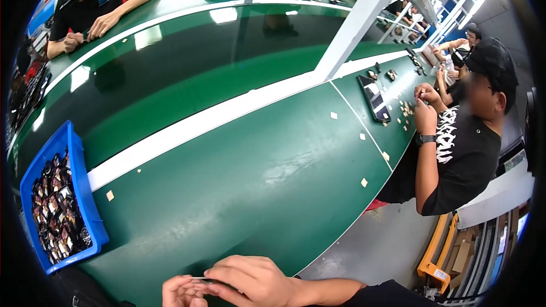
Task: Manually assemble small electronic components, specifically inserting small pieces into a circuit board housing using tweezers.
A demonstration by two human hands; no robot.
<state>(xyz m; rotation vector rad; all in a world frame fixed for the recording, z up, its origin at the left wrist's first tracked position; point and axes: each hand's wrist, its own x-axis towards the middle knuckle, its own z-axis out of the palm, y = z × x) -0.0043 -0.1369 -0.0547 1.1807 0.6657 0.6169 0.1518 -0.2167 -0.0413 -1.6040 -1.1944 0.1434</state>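
Head view: both hands sit at the bottom edge, right over the near rim of the green tabletop (256, 176).
Thing in hand: a small thin flat piece (200, 279), long axis running left-right.
Right hand (256, 280): fingers pinching the piece from its right end, lying over it.
Left hand (181, 293): fingertips pinched on its left end, from below.
Nearer hand: pretty much even, both touching it.
Blue bin (85, 193): full of small dark parts, well off to the left of the piece.

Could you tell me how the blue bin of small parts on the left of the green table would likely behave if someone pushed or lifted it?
The blue bin is low, wide and flat-bottomed, so it would probably slide rather than tip. The green table looks glossy, so it may slide easily. It is packed with small dark parts, so it is likely heavy for its size, and the loose parts could shift if it is tilted.
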